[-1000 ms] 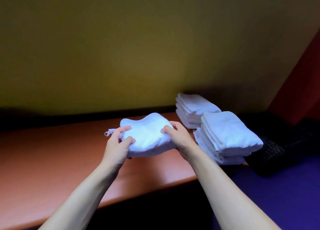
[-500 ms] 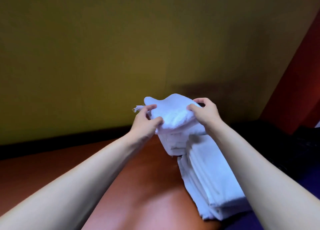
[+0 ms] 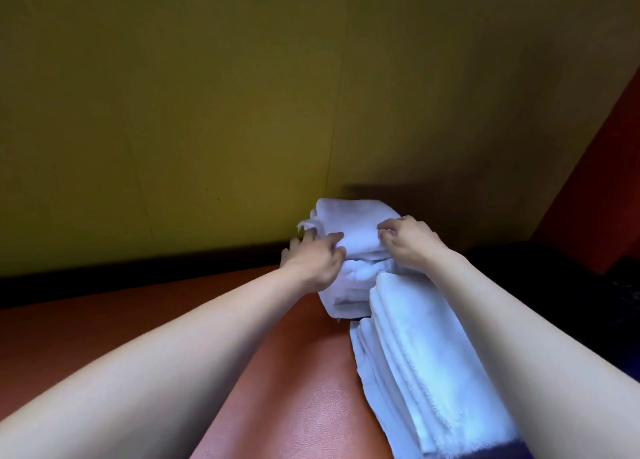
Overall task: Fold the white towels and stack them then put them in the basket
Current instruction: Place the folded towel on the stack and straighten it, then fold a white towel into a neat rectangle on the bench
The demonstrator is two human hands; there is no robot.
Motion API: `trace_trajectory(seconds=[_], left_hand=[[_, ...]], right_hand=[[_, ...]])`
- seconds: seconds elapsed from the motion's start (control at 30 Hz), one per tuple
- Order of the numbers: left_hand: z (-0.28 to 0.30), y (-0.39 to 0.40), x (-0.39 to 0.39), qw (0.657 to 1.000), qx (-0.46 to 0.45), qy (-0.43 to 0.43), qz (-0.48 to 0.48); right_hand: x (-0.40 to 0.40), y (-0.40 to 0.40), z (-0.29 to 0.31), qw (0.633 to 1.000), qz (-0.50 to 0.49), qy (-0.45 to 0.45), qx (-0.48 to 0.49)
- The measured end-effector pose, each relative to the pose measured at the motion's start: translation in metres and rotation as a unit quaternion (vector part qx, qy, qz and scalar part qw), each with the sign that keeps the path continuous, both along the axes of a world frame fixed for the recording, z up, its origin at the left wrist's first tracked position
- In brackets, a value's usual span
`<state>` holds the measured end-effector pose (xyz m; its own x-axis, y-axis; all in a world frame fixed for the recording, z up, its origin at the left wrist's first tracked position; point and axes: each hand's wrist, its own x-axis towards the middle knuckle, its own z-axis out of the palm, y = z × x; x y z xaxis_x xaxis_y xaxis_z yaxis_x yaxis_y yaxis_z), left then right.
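White towel held on top of the far stack

White and thick, the folded towel (image 3: 353, 223) sits on top of the far stack (image 3: 349, 285) of folded towels, close to the wall. Both hands are on its near edge. The left hand (image 3: 317, 257) grips the towel's left near corner with curled fingers (image 3: 332, 242), thumb side toward the stack below. The right hand (image 3: 407, 238) pinches the right near corner, its fingertips (image 3: 386, 237) bent into the cloth. The two hands are apart, with a strip of towel between them, and each is closed on the towel. A frayed bit of edge sticks out at the towel's far left.

Just in front of that stack, touching or nearly touching it, stands a second stack (image 3: 422, 361) of folded white towels, running toward the camera; the right forearm passes over its right side. Both stacks rest on a reddish-brown bench (image 3: 304, 406) with a leather-like grain. Behind the bench rises an olive-yellow wall (image 3: 242, 112), with a dark strip along its base. At the far right lies a dark area, too dim to make out.
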<state>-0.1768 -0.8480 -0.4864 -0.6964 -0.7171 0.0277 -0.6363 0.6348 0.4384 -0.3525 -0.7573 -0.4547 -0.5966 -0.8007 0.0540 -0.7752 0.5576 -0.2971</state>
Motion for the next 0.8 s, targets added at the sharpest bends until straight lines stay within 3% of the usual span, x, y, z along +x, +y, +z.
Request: trace_trajectory(seconds=[0.27, 0.47, 0.8], left_hand=[[0.019, 0.015, 0.042, 0.992, -0.119, 0.006, -0.033], [0.034, 0.037, 0.124, 0.982, -0.187, 0.024, -0.014], [0.064, 0.062, 0.275, 0.974, -0.218, 0.02, 0.058]], right_hand=[[0.049, 0.012, 0.005, 0.993, 0.033, 0.084, -0.08], [0.128, 0.026, 0.0, 0.98, 0.08, 0.074, -0.169], [0.272, 0.022, 0.027, 0.963, 0.16, 0.04, -0.213]])
